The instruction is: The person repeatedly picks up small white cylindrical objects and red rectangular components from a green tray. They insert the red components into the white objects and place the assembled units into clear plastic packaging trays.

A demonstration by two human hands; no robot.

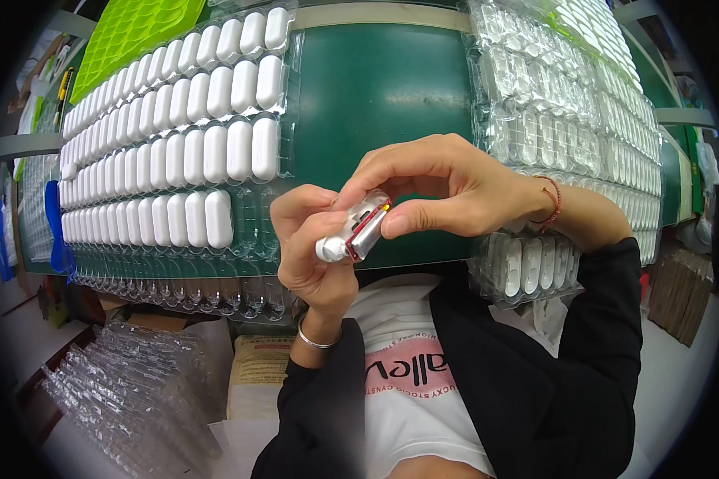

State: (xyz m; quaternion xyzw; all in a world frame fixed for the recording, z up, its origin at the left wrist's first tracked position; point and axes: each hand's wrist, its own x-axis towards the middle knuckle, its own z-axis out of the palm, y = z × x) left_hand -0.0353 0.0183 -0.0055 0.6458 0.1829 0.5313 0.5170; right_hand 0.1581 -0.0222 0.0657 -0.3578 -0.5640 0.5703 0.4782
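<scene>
Between my hands, just above the front edge of the green table, is a small white oblong plastic casing (pixel 333 247). It is tilted, and its inside shows a silvery part (pixel 367 237), red edges or wires and a small yellow spot. My left hand (pixel 315 251) wraps its fingers and thumb around the casing from the left. From the right, my right hand (pixel 443 188) grips the upper end, its thumb on the right side and its index finger over the top. The right fingertips partly hide that end, and the inner part's exact kind is unclear.
Clear blister trays with rows of white oblong cases (pixel 240 150) cover the left. More clear trays (pixel 535 136) stand at right; a tray with white open shells (pixel 531 267) is near my right elbow. The green tabletop (pixel 383 96) lies between. Stacked clear trays (pixel 136 399) sit lower left.
</scene>
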